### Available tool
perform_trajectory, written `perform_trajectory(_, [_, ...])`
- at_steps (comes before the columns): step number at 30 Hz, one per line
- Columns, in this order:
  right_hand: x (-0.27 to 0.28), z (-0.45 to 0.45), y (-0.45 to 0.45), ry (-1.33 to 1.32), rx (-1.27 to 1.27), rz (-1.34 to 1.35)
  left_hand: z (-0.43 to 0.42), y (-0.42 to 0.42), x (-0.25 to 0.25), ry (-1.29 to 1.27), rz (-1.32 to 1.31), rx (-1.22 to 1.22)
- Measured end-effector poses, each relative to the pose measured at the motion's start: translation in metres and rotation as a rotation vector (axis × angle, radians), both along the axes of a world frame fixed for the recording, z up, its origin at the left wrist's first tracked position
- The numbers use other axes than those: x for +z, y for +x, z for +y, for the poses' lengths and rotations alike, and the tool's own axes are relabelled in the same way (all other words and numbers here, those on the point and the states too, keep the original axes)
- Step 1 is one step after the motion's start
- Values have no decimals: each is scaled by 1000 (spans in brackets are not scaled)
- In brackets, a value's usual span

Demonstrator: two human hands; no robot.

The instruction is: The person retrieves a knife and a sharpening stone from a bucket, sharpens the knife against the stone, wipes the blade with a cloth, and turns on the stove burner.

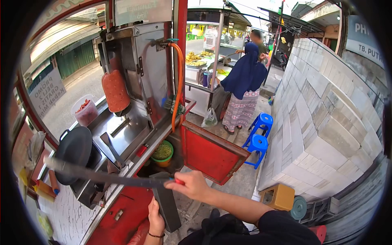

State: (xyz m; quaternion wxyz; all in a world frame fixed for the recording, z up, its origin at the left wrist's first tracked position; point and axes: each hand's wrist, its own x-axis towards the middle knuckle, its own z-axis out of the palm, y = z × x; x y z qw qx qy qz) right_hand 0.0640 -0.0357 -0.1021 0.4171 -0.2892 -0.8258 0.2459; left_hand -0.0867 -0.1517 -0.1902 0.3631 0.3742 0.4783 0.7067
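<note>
A long knife (110,178) with a red handle is gripped in my right hand (188,186), its blade pointing left across the counter's edge. Below the blade, my left hand (156,218) holds a dark grey rectangular block (168,208), whose upper end lies close to the knife near the handle. A large cone of reddish meat (116,92) stands on an upright spit over the metal tray (126,136). Left of the tray is a round black pan (73,153). A clear tub (85,111) with red pieces sits behind the pan.
An orange hose (179,81) hangs beside the grill. An open red door (212,153) juts out from the stall. Beyond it are blue stools (258,143), a person in a dark blue head covering (245,75) and a stack of pale blocks (326,118). A green-rimmed bucket (163,162) stands low.
</note>
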Motion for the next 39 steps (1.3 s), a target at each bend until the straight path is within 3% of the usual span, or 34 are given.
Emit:
perform_trajectory(1, [-7, 10, 0, -14, -24, 38, -2, -5, -2, -5, -1, -2])
perform_trajectory(3, [-33, 4, 13, -61, -10, -20, -4, -27, -4, -85, -411, -181])
perform_trajectory(4, [-45, -4, 21, -100, 3, -79, -5, -25, 27, 9, -481, -250])
perform_trajectory(6, [-69, -23, 28, -199, 55, -178, -11, -44, 31, -20, -581, -241])
perform_trajectory(9, [-72, -28, 17, -66, 74, -197, -8, -33, 13, -161, -576, -123])
perform_trajectory(10, [-56, -21, 9, -66, 75, -197, -9, -33, -31, -152, -457, -80])
perform_trajectory(12, [-21, -6, -3, 27, 63, -49, -2, -5, -11, -31, -105, -48])
perform_trajectory(16, [-34, 8, 5, -64, -7, -12, -10, -31, -16, -64, -379, -176])
perform_trajectory(18, [-62, -16, 24, -219, 82, -177, -10, -45, 5, 15, -527, -250])
perform_trajectory(20, [-75, -26, 25, -156, 99, -222, -11, -50, 27, 42, -678, -292])
perform_trajectory(23, [-50, -23, 10, -31, 108, -165, -11, -43, -38, -154, -469, -94])
perform_trajectory(24, [-33, -14, 1, 46, 117, -81, -10, -23, -50, -108, -199, 41])
perform_trajectory(26, [-16, 9, -6, 33, 46, -34, 0, 3, -15, -26, -99, 11])
perform_trajectory(29, [-34, 10, 10, -29, 0, -55, -3, -19, -18, -77, -323, -60])
perform_trajectory(32, [-65, -18, 29, -140, 42, -170, -6, -38, 23, -82, -623, -205])
perform_trajectory(34, [-80, -27, 31, -88, 69, -191, -6, -35, 31, -21, -612, -305])
perform_trajectory(36, [-60, -17, 15, -55, 48, -194, -6, -31, -15, -133, -434, -190])
perform_trajectory(37, [-35, -11, 7, -25, 46, -111, -5, -24, -48, -70, -193, -135])
perform_trajectory(39, [-15, 6, 7, 5, 35, -29, 0, 0, -3, -59, -154, -149])
